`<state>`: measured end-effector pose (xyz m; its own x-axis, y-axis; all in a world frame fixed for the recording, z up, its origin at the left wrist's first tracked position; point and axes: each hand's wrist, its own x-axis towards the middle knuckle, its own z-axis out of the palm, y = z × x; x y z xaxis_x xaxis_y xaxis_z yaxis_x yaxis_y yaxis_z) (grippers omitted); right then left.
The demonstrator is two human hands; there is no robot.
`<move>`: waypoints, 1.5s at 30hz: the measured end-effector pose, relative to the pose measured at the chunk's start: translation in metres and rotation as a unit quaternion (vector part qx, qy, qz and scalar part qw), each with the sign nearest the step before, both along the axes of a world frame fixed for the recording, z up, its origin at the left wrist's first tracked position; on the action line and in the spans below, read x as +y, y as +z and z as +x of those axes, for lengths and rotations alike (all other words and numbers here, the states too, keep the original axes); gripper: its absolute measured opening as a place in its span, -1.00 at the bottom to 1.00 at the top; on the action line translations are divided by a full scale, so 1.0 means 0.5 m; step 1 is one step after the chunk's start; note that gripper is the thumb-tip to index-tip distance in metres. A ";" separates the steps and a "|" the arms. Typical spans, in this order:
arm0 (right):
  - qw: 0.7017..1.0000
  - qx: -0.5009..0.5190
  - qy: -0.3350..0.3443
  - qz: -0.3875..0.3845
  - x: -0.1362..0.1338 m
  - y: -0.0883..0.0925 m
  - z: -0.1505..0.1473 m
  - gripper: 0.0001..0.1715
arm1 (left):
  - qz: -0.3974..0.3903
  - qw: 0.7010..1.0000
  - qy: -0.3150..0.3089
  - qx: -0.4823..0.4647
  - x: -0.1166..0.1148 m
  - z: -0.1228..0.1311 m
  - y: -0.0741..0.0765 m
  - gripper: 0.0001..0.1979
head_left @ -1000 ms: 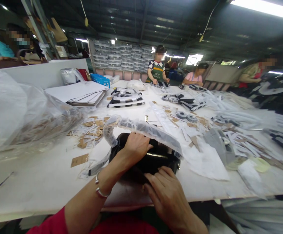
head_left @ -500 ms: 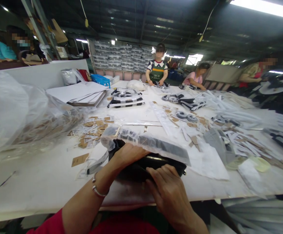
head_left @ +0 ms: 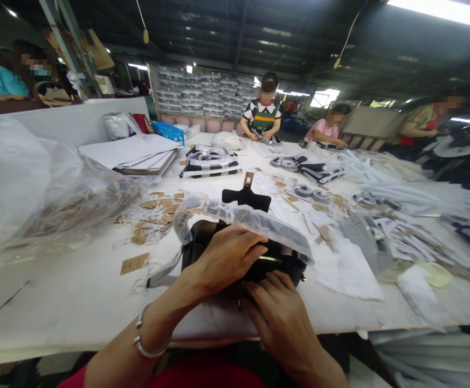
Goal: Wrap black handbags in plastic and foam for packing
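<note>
A black handbag [head_left: 194, 256] lies before me at the table's near edge, its top open and a gold zipper [head_left: 270, 259] showing inside. Clear plastic wraps its strap or handle [head_left: 241, 215], which arches over the far side. Beyond that a black flap [head_left: 246, 199] with a tan-and-metal clasp end sticks up. My left hand [head_left: 229, 253] is over the opening, thumb and fingers brought together; what they pinch, if anything, is hidden. With curled fingers, my right hand [head_left: 281, 307] grips the bag's front edge, right of the middle.
Brown paper tags [head_left: 154, 213] lie scattered left of the bag. A big clear plastic bag [head_left: 25, 183] fills the far left. White sheets [head_left: 138, 151], a blue box [head_left: 168, 132] and wrapped bag parts [head_left: 211, 161] stand farther back. A co-worker [head_left: 261, 116] handles something across the table.
My left hand has come up from inside the handbag and its fingers now show above the opening. The black flap has swung upward behind the wrapped strap, and the mouth looks wider.
</note>
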<state>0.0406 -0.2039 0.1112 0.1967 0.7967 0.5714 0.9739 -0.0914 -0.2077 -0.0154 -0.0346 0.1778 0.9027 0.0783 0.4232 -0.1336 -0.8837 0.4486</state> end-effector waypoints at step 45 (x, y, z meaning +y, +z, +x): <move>0.998 0.034 -0.048 -0.015 0.003 0.017 0.009 -0.33 | -0.396 0.901 0.084 0.154 -0.099 -0.149 -0.233 -0.76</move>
